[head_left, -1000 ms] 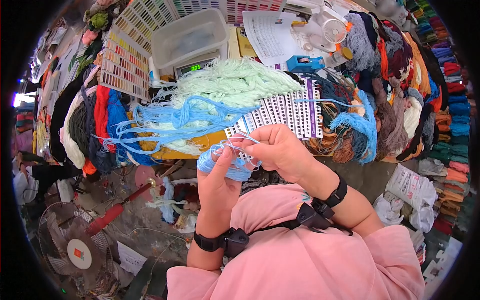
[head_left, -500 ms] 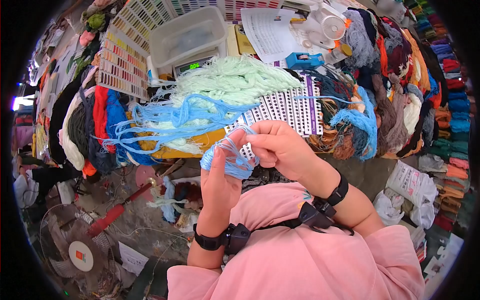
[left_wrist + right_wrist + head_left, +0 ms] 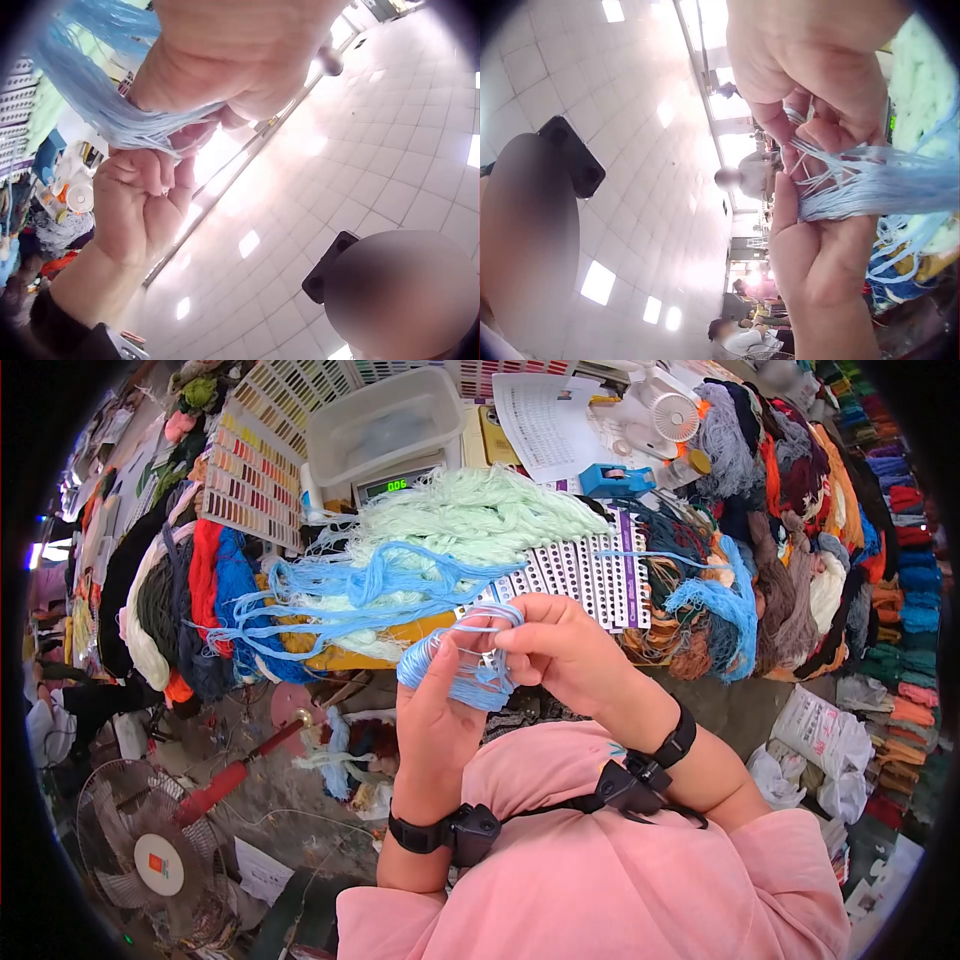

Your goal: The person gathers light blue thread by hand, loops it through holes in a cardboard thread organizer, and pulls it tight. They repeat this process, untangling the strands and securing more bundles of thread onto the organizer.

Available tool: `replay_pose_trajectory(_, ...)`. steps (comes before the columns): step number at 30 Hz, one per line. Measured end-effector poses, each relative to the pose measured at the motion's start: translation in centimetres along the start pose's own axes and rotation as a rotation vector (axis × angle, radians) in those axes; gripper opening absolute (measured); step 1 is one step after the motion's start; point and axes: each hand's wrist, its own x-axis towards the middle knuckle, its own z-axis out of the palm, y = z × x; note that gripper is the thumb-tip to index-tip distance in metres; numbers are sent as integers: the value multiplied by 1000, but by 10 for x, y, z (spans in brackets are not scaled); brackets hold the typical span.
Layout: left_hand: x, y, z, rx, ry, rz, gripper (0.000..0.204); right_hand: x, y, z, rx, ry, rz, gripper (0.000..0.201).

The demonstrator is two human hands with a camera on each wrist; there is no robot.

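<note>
Both hands are working light-blue thread (image 3: 480, 695) at the bench's (image 3: 400, 643) near edge.
The left hand (image 3: 436, 710) is holding loops around its fingers; the right hand (image 3: 560, 645) is pinching strands; pale-green yarn (image 3: 470, 512) is lying beyond.

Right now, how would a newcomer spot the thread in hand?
In the head view, find the big pale-green yarn pile, then drop toward the pink shirt. There, light-blue thread lies across the left hand, some strands pinched by the right hand. Unlike the blue yarn lying against the pile, it is held in the hands.
</note>
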Motion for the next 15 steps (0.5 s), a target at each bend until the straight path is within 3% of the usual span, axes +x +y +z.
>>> replay_pose_trajectory(4,-1,2,1,-119,-18,-51,45,0,-1,-6,38,-66,98,10)
replay_pose_trajectory(7,0,1,9,-11,-2,-49,52,-2,-3,11,-349,31,66,14)
replay_pose_trajectory(10,2,-2,-1,-12,-53,-88,56,1,2,8,-408,36,70,18)
replay_pose_trajectory(13,2,2,1,-20,-96,-111,55,-2,-1,7,-315,79,64,17)
replay_pose_trajectory(15,1,1,5,-48,-34,-76,53,-2,1,-5,-174,-14,21,16)
